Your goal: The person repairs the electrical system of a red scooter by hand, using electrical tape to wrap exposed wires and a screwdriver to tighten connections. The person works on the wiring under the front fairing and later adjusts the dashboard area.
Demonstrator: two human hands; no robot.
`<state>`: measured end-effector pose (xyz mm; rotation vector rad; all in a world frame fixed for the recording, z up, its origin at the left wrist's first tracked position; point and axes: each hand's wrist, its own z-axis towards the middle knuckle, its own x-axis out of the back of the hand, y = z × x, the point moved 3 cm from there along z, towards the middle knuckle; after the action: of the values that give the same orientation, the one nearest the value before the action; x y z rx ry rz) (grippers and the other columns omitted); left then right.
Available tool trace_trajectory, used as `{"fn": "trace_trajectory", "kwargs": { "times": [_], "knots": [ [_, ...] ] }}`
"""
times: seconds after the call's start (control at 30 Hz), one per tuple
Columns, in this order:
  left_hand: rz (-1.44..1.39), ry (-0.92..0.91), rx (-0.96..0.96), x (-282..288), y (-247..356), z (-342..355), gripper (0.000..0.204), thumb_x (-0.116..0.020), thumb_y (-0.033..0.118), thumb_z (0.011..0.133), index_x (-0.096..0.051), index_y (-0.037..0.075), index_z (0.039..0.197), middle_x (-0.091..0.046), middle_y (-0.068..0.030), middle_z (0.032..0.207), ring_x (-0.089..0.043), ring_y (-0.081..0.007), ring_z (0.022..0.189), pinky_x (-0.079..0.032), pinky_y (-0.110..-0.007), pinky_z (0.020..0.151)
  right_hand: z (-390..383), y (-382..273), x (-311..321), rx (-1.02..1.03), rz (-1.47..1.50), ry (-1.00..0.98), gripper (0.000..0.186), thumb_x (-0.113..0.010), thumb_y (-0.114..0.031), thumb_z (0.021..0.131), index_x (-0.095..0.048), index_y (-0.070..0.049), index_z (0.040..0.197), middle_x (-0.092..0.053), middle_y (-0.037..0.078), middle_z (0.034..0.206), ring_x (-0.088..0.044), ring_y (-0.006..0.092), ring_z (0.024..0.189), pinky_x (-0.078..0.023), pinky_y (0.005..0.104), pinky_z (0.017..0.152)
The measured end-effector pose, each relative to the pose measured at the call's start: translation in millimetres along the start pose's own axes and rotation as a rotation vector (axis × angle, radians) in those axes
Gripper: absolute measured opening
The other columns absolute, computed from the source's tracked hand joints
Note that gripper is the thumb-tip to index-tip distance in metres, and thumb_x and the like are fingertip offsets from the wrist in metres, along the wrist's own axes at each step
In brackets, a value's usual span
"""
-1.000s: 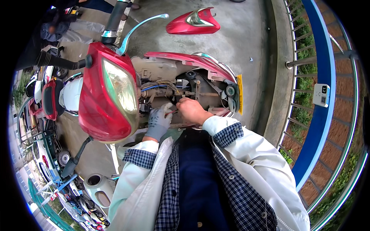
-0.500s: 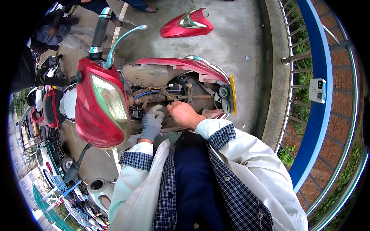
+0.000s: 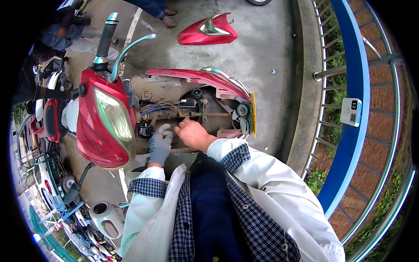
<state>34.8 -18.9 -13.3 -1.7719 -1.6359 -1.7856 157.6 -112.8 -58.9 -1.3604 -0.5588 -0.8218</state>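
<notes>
A red scooter stands before me with its headlight cover [image 3: 104, 122] at the left and its inner body open, baring a dusty frame tube [image 3: 166, 114] and thin wires [image 3: 159, 107]. My left hand [image 3: 160, 146], in a grey glove, is over the near side of this cavity beside a small black part [image 3: 143, 130]. Its fingers are curled together. My bare right hand [image 3: 194, 134] is just right of it, with thumb and fingers pinched near the wires. What either hand has between its fingertips is too small to make out.
A detached red panel with a lamp [image 3: 208, 30] lies on the concrete beyond the scooter. Right of it run a kerb, metal railings and a blue rail [image 3: 360, 87] bearing a white box [image 3: 350, 112]. Parked scooters line the left; people stand at upper left.
The whole view has shifted, so the scooter appears slightly farther left. My hands stay close together over the wires with little change. A person's legs and shoes show more at the top.
</notes>
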Motion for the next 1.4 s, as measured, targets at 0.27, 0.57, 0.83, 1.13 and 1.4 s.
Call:
{"fn": "trace_trajectory", "kwargs": {
  "times": [0.27, 0.57, 0.83, 1.13, 1.4],
  "knots": [
    [-0.015, -0.003, -0.083, 3.5, 8.3, -9.8, 0.038, -0.064, 0.010, 0.088, -0.059, 0.001, 0.124, -0.071, -0.0156, 0.105, -0.069, -0.0295, 0.090, -0.053, -0.038, 0.081, -35.1, 14.7, 33.1, -0.282, 0.192, 0.123, 0.033, -0.061, 0.000, 0.076, -0.059, -0.005, 0.108, -0.060, 0.017, 0.110, -0.059, 0.0358, 0.105, -0.053, 0.0428, 0.087],
    [-0.399, 0.064, 0.053, -3.5, 27.9, -62.6, 0.040, -0.059, 0.013, 0.095, -0.053, -0.004, 0.131, -0.068, -0.0181, 0.114, -0.067, -0.0194, 0.103, -0.052, -0.031, 0.088, -114.3, 157.4, 31.8, -1.328, 0.235, 0.080, 0.038, -0.061, -0.019, 0.084, -0.058, 0.003, 0.114, -0.069, 0.027, 0.104, -0.066, 0.0443, 0.100, -0.052, 0.0487, 0.088],
    [-0.796, -0.174, 0.289, -33.8, 19.8, -56.0, 0.040, -0.061, 0.020, 0.097, -0.052, 0.001, 0.131, -0.066, -0.0084, 0.109, -0.066, -0.0148, 0.092, -0.053, -0.026, 0.081, -64.5, 73.3, 34.2, -0.835, 0.427, -0.080, 0.032, -0.069, -0.021, 0.083, -0.065, -0.001, 0.108, -0.070, 0.022, 0.091, -0.068, 0.0379, 0.085, -0.055, 0.0451, 0.081],
    [-1.008, -0.278, 0.377, -42.0, 19.7, -47.4, 0.034, -0.062, 0.003, 0.090, -0.057, 0.003, 0.124, -0.065, -0.0039, 0.104, -0.062, -0.0084, 0.085, -0.050, -0.021, 0.073, -71.1, 24.1, 41.9, -0.333, 0.864, -0.483, 0.017, -0.066, -0.015, 0.083, -0.068, -0.003, 0.094, -0.070, 0.014, 0.085, -0.067, 0.0255, 0.078, -0.052, 0.0349, 0.074],
    [-1.656, -0.341, 0.355, -15.2, 59.2, -27.7, 0.041, -0.052, 0.007, 0.084, -0.056, -0.003, 0.123, -0.064, -0.0131, 0.115, -0.063, -0.0223, 0.104, -0.050, -0.035, 0.096, -89.8, 62.4, 42.8, -0.873, 1.143, -0.050, 0.030, -0.071, -0.025, 0.087, -0.060, -0.002, 0.102, -0.065, 0.012, 0.089, -0.062, 0.0170, 0.089, -0.050, 0.0346, 0.079]
  ]
}}
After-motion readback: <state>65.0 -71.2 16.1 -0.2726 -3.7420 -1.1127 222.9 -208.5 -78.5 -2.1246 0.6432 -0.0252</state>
